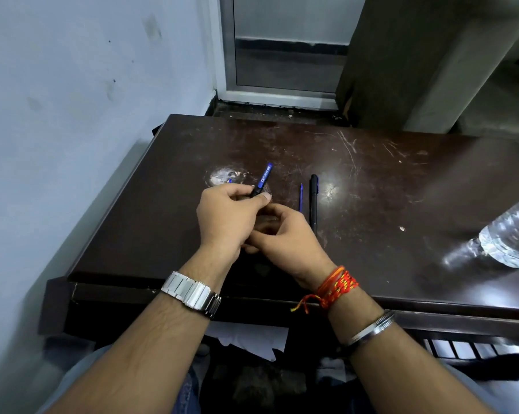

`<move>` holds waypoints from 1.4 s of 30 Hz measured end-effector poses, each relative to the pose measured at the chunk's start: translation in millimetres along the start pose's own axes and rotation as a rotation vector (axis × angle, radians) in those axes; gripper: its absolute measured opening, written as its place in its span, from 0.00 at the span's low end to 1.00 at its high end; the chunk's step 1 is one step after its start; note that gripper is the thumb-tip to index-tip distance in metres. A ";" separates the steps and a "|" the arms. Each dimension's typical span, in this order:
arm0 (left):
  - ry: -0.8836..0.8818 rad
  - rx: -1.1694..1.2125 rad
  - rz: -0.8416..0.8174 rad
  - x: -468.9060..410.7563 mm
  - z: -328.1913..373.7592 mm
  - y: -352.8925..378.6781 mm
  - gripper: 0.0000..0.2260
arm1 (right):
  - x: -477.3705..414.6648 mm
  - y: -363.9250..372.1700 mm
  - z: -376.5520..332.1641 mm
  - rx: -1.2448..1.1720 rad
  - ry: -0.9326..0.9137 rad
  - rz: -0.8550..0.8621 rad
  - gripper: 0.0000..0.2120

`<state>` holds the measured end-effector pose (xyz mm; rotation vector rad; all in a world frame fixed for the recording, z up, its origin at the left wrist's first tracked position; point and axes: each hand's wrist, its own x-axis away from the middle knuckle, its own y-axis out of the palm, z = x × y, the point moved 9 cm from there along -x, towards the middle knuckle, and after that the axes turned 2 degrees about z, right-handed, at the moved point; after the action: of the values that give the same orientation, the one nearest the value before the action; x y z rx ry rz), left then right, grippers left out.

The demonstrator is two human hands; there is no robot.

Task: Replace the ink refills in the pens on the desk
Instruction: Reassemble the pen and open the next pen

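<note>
Over the middle of the dark wooden desk (pixel 371 180), my left hand (pixel 225 219) pinches a blue and black pen (pixel 263 178) near its lower end; the pen points up and away. My right hand (pixel 285 234) is curled just below and right of it, fingers closed against the pen's lower end, which is hidden. A thin blue ink refill (pixel 300 197) lies on the desk to the right of my hands. Beside it lies a black pen (pixel 313 201). A small blue piece (pixel 229 180) peeks out behind my left hand.
A clear plastic water bottle (pixel 509 234) lies on its side at the desk's right edge. A pale wall runs along the left. A door frame and a dark curtain stand behind the desk. White papers (pixel 252 339) sit below the front edge.
</note>
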<state>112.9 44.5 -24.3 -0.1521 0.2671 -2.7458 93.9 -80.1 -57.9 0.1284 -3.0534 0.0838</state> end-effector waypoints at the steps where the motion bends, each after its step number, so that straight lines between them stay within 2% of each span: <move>1: -0.036 0.030 -0.006 0.2 -3.4 1.3 0.12 | 1.4 1.5 -1.1 0.015 -0.014 0.014 0.15; 5: -0.036 0.043 0.023 1.8 -6.3 0.5 0.11 | -0.4 -8.0 -1.4 0.156 -0.019 0.154 0.15; 8: -0.029 -0.111 -0.007 2.8 -5.1 2.0 0.08 | -1.3 -20.7 -2.5 0.204 -0.009 0.228 0.11; 11: -0.016 -0.252 -0.063 2.3 -3.5 2.8 0.10 | 1.4 -22.9 -3.2 0.241 0.008 0.220 0.07; 14: 0.072 -0.328 -0.016 -0.7 6.3 -6.5 0.14 | 3.0 -26.1 -7.8 0.255 0.016 0.234 0.10; 17: 0.150 -0.447 0.032 -6.5 15.2 -16.2 0.10 | 4.7 -35.1 -14.9 0.339 -0.009 0.294 0.15; 22: 0.134 -0.615 0.004 -17.4 11.6 -13.3 0.06 | 10.1 -36.1 -23.5 0.492 -0.065 0.322 0.12; 28: 0.164 -0.663 -0.038 -17.9 7.9 -3.9 0.06 | 12.6 -38.4 -28.4 0.540 -0.083 0.336 0.11; 33: 0.123 -0.636 -0.030 -18.5 5.5 -6.3 0.13 | 12.7 -40.3 -32.1 0.544 -0.087 0.346 0.09; 36: 0.121 -0.611 -0.009 -18.4 8.3 -9.6 0.14 | 14.8 -51.2 -40.7 0.553 -0.113 0.434 0.05; 42: 0.132 -0.587 0.013 -17.2 10.9 -13.4 0.14 | 16.1 -84.8 -49.8 0.654 -0.106 0.572 0.04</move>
<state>125.6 61.4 -12.1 -0.1194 1.0982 -2.5852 89.3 -162.8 -2.6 -0.7176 -2.9189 1.1252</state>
